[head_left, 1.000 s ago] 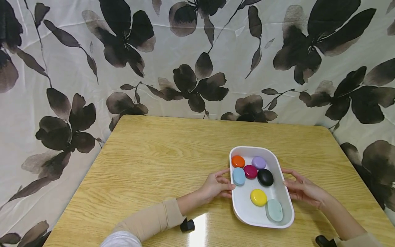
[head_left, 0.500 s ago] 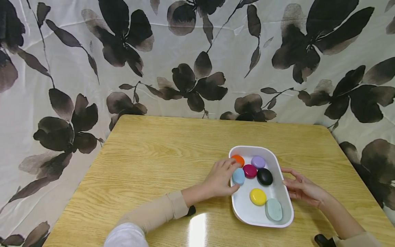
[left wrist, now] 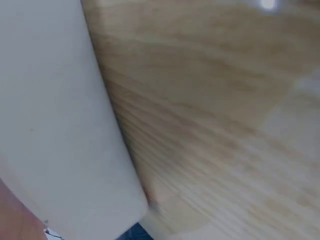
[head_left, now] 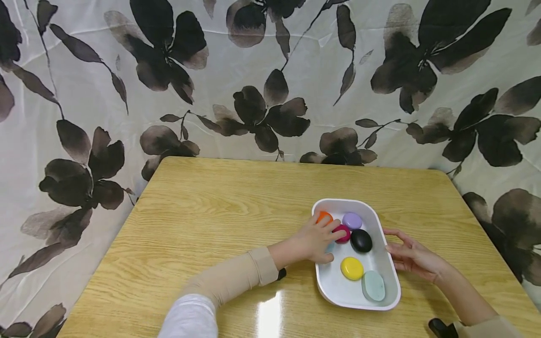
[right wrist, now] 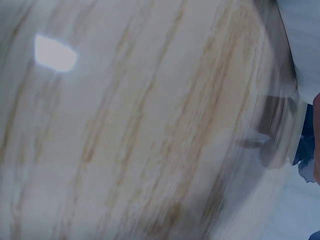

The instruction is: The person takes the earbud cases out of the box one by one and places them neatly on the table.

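Observation:
A white tray (head_left: 336,291) holds several smooth, rounded stone-like pieces. My left hand (head_left: 310,241) reaches over its left wall, fingers spread above the light blue piece (head_left: 330,247), which it mostly hides. Its fingertips lie over parts of the orange piece (head_left: 324,216) and the magenta piece (head_left: 344,229); whether they touch is unclear. Farther right are a lavender piece (head_left: 352,220) and a black piece (head_left: 361,241). A yellow piece (head_left: 352,268) and a pale mint piece (head_left: 374,286) lie nearer me. Against the tray's right outer wall, my right hand (head_left: 416,258) rests with extended fingers.
The wooden table (head_left: 220,202) stretches left of and behind the tray. A floral cloth (head_left: 262,61) hangs behind it. Both wrist views show mostly tabletop, with a pale sleeve (left wrist: 60,125) filling the left wrist view's left side.
My left hand has left the tray's left wall, risen over the rim and moved right above the light blue piece. My right hand stays at the right wall.

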A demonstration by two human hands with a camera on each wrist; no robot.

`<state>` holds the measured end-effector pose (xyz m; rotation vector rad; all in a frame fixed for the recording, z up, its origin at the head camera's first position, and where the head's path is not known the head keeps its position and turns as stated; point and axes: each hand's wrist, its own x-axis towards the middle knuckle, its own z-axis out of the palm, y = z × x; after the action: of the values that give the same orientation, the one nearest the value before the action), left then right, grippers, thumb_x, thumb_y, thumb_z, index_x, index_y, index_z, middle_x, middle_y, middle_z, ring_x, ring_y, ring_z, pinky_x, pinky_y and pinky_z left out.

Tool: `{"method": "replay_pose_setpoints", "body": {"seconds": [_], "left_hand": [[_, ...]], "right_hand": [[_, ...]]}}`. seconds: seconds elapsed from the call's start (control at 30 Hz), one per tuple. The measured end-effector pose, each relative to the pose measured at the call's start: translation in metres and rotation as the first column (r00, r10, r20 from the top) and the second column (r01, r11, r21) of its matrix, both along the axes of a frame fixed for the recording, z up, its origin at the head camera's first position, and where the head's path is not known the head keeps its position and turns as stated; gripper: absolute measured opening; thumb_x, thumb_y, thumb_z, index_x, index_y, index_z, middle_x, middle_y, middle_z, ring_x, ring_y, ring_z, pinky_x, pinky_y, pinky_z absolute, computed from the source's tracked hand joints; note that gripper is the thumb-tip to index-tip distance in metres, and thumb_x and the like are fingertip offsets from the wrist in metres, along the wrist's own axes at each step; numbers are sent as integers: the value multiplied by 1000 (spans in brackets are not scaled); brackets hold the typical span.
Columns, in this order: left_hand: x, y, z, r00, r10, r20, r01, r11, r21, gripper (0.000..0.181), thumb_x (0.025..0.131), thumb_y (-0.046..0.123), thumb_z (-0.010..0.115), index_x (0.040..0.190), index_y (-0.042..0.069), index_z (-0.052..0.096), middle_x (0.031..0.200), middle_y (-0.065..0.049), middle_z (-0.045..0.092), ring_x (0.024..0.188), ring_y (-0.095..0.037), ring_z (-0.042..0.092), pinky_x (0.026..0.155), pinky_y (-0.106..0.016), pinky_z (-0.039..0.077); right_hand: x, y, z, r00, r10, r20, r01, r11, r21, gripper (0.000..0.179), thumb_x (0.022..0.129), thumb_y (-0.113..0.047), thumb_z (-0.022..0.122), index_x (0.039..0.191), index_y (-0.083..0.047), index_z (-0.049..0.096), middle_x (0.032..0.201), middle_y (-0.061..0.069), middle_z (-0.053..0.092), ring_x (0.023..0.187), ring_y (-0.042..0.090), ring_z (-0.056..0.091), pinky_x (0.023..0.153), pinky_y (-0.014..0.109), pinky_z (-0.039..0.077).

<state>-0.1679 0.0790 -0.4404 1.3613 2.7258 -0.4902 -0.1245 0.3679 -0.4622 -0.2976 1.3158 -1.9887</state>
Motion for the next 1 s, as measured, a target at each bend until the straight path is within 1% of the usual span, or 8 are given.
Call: {"method": "replay_pose_setpoints", "body": {"seconds": [0.13, 0.3, 0.5, 0.67, 0.77, 0.93, 0.97, 1.0], "left_hand": [[0, 8, -1, 999, 23, -47, -29, 992, -126, 60, 84, 61, 38, 138, 40, 23, 141, 11, 22, 126, -12, 20, 107, -40, 11], [2, 12, 0, 997, 54, -63, -66, 975, -212, 59, 85, 62, 35, 139, 42, 21, 141, 14, 22, 124, -10, 21, 105, -37, 11], [3, 17, 4, 995, 96, -36, -102, 961, -258, 59, 85, 62, 35, 140, 45, 19, 141, 16, 22, 125, -9, 20, 105, -36, 10], [3, 21, 4, 992, 118, -51, -127, 945, -300, 59, 85, 63, 35, 139, 46, 18, 140, 16, 22, 126, -8, 20, 105, -36, 10], [3, 24, 3, 991, 124, -55, -135, 940, -314, 60, 84, 64, 36, 138, 45, 18, 139, 16, 23, 125, -8, 22, 104, -36, 12], [0, 28, -1, 991, 130, -33, -134, 939, -316, 60, 84, 64, 38, 137, 43, 20, 137, 14, 24, 123, -6, 27, 103, -36, 15], [-1, 28, -5, 991, 129, -34, -133, 944, -301, 60, 83, 65, 39, 136, 43, 20, 136, 15, 24, 122, -6, 28, 102, -36, 15], [-1, 28, -5, 991, 129, -32, -133, 946, -295, 59, 83, 64, 40, 135, 43, 21, 135, 15, 25, 121, -6, 29, 102, -36, 15]], "right_hand": [[0, -2, -1, 1000, 2, -18, -2, 1000, -4, 44, 98, 1, 27, 127, -28, 43, 116, 2, 59, 106, 16, 58, 86, 36, 47], [-1, -3, -1, 1000, -4, -15, 3, 1000, -12, 44, 98, 1, 27, 126, -28, 43, 115, 2, 59, 105, 16, 58, 86, 36, 47], [-1, -1, -3, 1000, 0, -14, 0, 1000, -23, 45, 98, 1, 25, 127, -28, 43, 116, 2, 59, 106, 16, 58, 86, 36, 47], [-2, -1, -2, 1000, 8, -20, -8, 1000, -13, 45, 98, 1, 25, 128, -28, 42, 117, 2, 58, 107, 17, 57, 87, 37, 46], [-2, -1, -1, 1000, 2, -10, -2, 1000, -5, 44, 98, 1, 25, 127, -28, 42, 116, 1, 58, 107, 17, 58, 87, 38, 46], [-2, -1, 0, 1000, -2, 4, 2, 1000, 1, 44, 98, 1, 26, 127, -28, 41, 117, 1, 59, 107, 18, 57, 88, 38, 46], [-2, -1, 0, 1000, -4, 4, 4, 1000, 2, 44, 98, 1, 26, 127, -28, 41, 117, 0, 59, 107, 18, 58, 87, 38, 46], [-2, 0, 1, 1000, -5, 3, 5, 1000, 3, 44, 98, 1, 26, 127, -28, 41, 117, 1, 59, 107, 18, 58, 87, 38, 46]]}}
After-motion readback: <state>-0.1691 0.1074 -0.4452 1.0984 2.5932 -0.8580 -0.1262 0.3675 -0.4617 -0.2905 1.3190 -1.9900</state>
